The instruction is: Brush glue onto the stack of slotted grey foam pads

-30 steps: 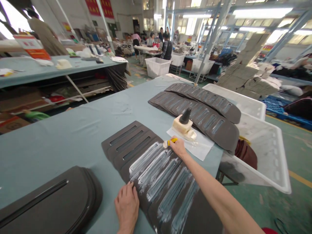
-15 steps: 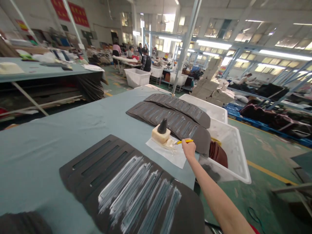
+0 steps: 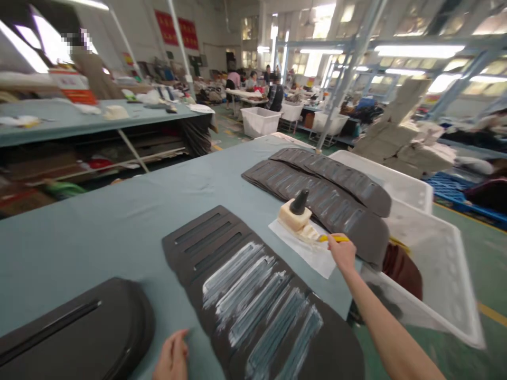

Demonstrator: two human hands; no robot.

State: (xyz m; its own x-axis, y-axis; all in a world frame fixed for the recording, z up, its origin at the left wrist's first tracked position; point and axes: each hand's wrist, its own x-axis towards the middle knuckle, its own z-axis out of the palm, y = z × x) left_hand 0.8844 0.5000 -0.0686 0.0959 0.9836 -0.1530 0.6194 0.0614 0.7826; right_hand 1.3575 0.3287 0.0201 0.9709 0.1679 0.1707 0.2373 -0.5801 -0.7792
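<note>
A dark slotted foam panel (image 3: 245, 295) lies on the grey-blue table (image 3: 119, 232), with white glue streaks brushed over its nearer slots. My right hand (image 3: 343, 252) grips a yellow-handled brush (image 3: 330, 238), its bristles at the cream glue pot (image 3: 293, 215) with a black cone top, which stands on white paper (image 3: 307, 252). My left hand (image 3: 172, 359) hovers at the bottom edge, just left of the panel, fingers loosely curled and holding nothing.
A stack of slotted panels (image 3: 317, 190) lies beyond the pot. A dark moulded shell (image 3: 75, 330) sits at the near left. White plastic bins (image 3: 428, 253) stand right of the table. Another bench (image 3: 79, 119) and several people are farther back.
My right hand left the panel and carried the brush to the glue pot. My left hand lifted off the panel and drew back left. The view swung away and returned.
</note>
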